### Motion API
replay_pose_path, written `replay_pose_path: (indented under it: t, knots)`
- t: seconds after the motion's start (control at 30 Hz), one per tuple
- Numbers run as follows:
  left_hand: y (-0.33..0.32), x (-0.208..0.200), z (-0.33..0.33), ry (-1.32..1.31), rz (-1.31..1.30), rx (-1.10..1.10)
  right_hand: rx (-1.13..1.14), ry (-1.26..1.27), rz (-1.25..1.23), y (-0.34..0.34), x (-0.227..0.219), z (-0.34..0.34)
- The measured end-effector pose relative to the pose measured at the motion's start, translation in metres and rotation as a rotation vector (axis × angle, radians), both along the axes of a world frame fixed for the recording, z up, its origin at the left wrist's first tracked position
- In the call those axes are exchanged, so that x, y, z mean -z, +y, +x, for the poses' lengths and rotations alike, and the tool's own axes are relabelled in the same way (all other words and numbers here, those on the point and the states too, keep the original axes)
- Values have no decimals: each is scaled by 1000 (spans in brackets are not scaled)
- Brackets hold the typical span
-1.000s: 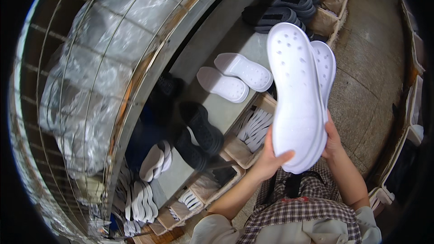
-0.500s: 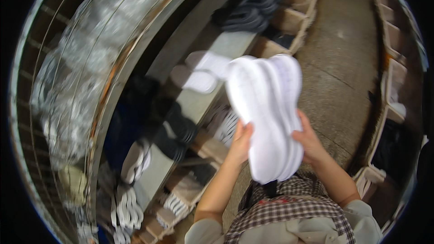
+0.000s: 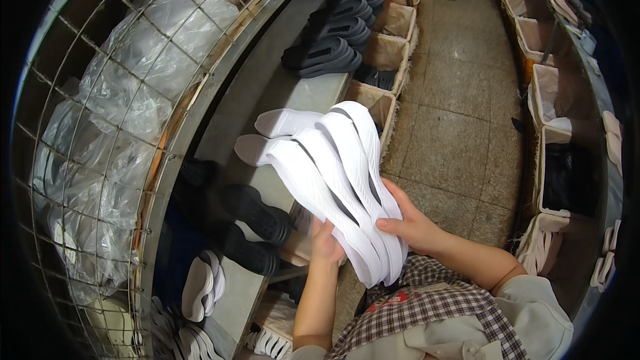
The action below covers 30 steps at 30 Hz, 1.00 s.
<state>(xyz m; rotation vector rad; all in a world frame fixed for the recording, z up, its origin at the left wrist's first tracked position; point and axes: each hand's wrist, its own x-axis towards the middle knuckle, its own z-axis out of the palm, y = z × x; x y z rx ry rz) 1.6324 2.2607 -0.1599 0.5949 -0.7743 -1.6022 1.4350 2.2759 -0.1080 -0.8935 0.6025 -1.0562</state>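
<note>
A stack of several white shoe soles [image 3: 340, 193] is tilted on its side between my two hands. My left hand [image 3: 325, 241] grips its lower left edge near the heel ends. On the other side my right hand [image 3: 408, 219] is closed round the stack, thumb on the outer sole. The far ends of the stack overlap the shelf edge in the view. Behind them, two piles of white soles [image 3: 275, 123] lie on the grey shelf [image 3: 243, 97], partly hidden by what I hold.
Black soles [image 3: 323, 57] sit farther along the shelf, and others [image 3: 253, 223] lie nearer. Wire mesh [image 3: 107, 73] at left holds clear plastic bags [image 3: 143, 67]. Lined bins [image 3: 390, 47] run below the shelf; more bins [image 3: 553, 97] stand across the tiled aisle [image 3: 453, 113].
The stack has come down and left, turning from facing me flat to lying on edge, its soles fanned apart. Both hands keep hold. The view has shifted.
</note>
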Motion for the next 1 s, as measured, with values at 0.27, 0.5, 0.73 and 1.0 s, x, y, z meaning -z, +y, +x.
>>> replay_pose_path:
  t: [0.27, 0.5, 0.73, 1.0]
  knots:
    - [0, 12, 27, 184, 7, 104, -1, 43, -79, 11, -16, 20]
    - [4, 15, 33, 259, -75, 172, 28, -37, -127, 19, -19, 27]
    - [8, 8, 24, 232, 20, 171, 90, 26, -140, 28, -23, 27]
    - [11, -12, 12, 203, 104, 210, 131, 101, -206, 33, -23, 24]
